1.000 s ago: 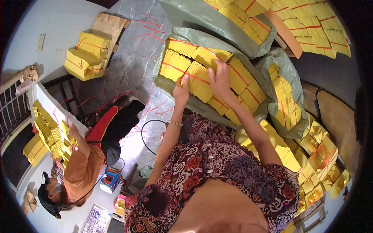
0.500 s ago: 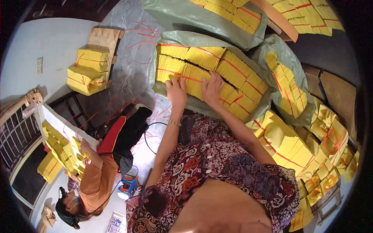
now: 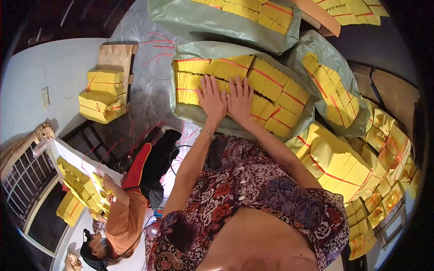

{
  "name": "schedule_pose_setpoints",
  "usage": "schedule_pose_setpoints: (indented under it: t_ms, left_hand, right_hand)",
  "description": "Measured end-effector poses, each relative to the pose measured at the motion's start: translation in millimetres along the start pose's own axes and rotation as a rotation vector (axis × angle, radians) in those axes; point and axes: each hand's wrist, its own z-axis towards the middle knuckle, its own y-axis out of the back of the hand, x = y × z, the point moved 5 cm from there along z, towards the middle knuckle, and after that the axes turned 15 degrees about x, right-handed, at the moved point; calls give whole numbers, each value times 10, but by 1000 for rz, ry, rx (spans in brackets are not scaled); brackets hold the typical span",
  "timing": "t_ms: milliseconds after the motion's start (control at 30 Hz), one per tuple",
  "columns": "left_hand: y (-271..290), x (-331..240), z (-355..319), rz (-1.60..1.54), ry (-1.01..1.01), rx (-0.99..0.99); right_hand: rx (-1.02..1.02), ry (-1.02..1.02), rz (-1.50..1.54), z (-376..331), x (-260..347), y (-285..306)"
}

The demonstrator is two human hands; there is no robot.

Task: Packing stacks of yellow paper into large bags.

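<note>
Under both hands' spread fingers (image 3: 235,88) lie yellow paper bundles (image 3: 266,83) touching

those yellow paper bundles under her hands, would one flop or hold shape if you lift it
Probably holds shape: each bundle is a thick stack bound by red string, so it should lift as a block. Likely heavy for its size, being dense paper. Both hands, left and right, press flat on the packed bundles in the green sack; single sheets might slip from loose ties.

Grey concrete floor (image 3: 135,86), green sacks (image 3: 190,52) of yellow paper bundles (image 3: 275,86), wooden pallet (image 3: 118,54), loose red strings (image 3: 156,56)
</note>
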Motion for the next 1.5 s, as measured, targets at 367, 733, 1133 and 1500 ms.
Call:
schedule_pose_setpoints:
  t_ms: [367, 733, 1133, 1500]
  left_hand:
    - [41, 127, 10, -63, -26, 32]
    - [137, -171, -158, -129, -189, 172]
    - [-108, -163, -236, 49, -429, 270]
    - [-322, -312, -298, 222, -262, 196]
  right_hand:
    - [20, 81, 168, -50, -207, 207]
    - [136, 234, 184, -251, -398, 262]
    - [127, 366, 84, -345, -525, 60]
    - [176, 359, 121, -372, -512, 158]
